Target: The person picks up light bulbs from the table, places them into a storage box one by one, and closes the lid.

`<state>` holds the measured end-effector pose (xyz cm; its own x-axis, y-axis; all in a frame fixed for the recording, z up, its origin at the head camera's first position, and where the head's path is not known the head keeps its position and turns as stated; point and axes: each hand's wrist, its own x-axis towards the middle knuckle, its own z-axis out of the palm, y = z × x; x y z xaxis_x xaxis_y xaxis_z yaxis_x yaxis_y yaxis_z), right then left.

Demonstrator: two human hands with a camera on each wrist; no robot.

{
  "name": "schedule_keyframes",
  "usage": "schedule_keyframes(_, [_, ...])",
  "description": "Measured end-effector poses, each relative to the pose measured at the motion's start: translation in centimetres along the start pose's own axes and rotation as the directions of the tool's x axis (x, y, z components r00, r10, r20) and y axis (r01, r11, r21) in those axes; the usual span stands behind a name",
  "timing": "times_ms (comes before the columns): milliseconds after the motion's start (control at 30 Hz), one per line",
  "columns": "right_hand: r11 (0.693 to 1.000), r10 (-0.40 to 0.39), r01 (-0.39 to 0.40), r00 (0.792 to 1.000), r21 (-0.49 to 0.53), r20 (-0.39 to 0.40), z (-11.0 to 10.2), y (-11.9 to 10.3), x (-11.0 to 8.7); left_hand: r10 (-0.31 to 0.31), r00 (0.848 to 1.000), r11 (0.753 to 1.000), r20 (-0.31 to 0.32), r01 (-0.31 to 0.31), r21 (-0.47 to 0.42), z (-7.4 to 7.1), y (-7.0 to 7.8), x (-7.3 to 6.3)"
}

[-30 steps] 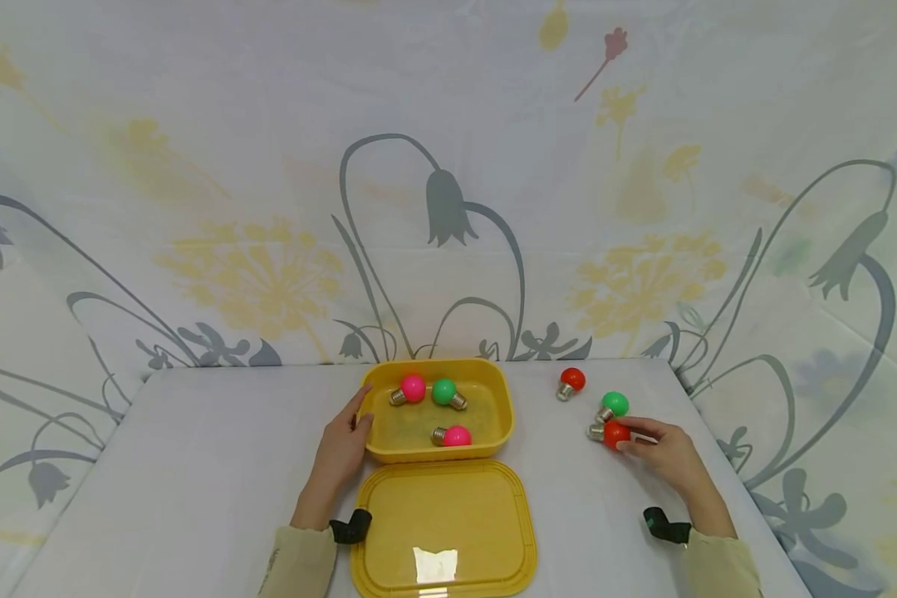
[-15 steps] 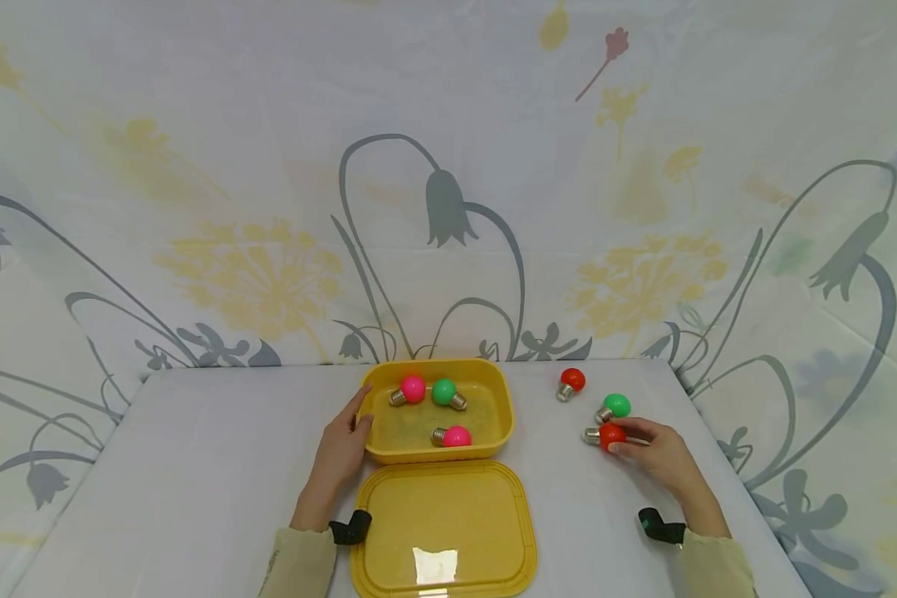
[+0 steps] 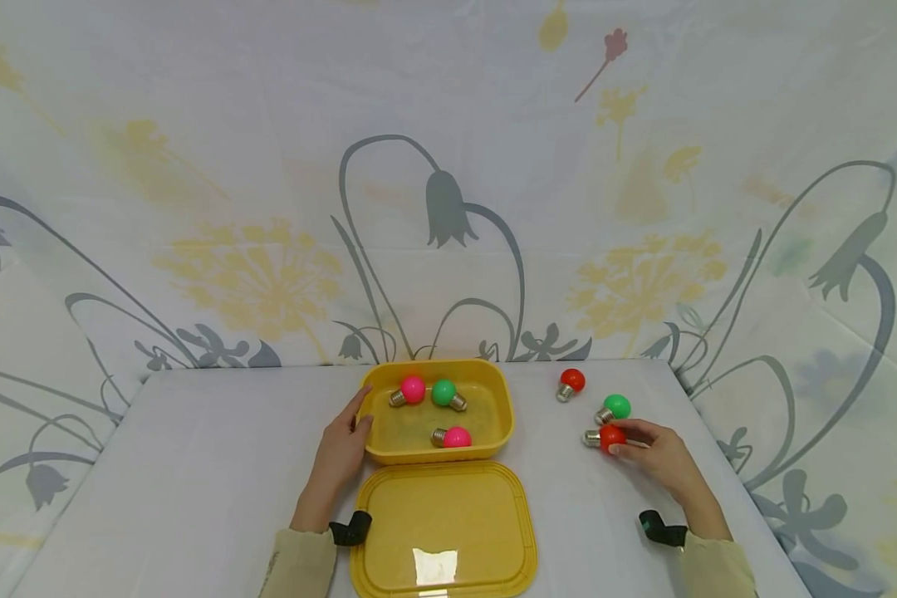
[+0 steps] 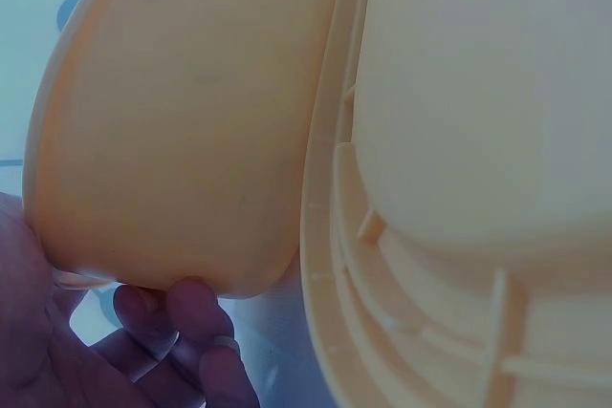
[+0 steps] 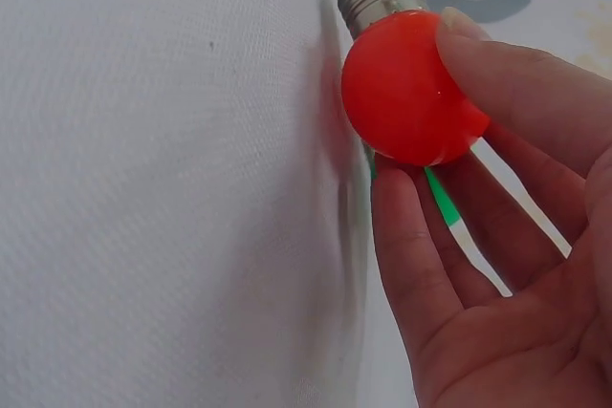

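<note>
My right hand [image 3: 661,453] pinches a red light bulb [image 5: 406,93] by its round globe, between thumb and fingertips. The metal screw base of this bulb points left in the head view. Just behind it lies a green bulb [image 3: 616,406], mostly hidden behind the fingers in the right wrist view. A second red bulb [image 3: 572,380] rests farther back. My left hand [image 3: 342,444] grips the left side of a yellow plastic box [image 3: 377,456], its fingers [image 4: 201,308] against the wall. Inside the box are two pink bulbs [image 3: 458,437] and one green bulb [image 3: 444,392].
A yellow lid [image 3: 444,523] lies on the table in front of the box, close against it. The white tabletop [image 3: 217,465] meets a flower-printed cloth backdrop [image 3: 448,274] along its back edge. A black camera mount [image 3: 661,528] sticks out from the right wrist.
The right hand has moved slightly left and toward the front with the red bulb, so more of the green bulb behind it shows. The left hand and the box have stayed put.
</note>
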<state>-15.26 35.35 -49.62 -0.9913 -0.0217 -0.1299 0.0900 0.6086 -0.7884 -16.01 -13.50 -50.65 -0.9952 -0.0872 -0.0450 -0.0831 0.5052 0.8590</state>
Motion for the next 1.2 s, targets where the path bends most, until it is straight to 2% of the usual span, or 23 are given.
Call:
schedule_keyframes(300, [0.999,-0.035,0.035,0.999,0.004,-0.004,-0.22,-0.54,0.09,0.013,1.0,1.0,-0.004,-0.013,-0.002,0.0,-0.02,0.02])
schedule_keyframes(1200, [0.999,-0.022,0.022,1.0,0.033,-0.003,0.39,-0.85,0.0,0.015,1.0,1.0,0.002,-0.015,-0.001,-0.07,0.11,-0.09])
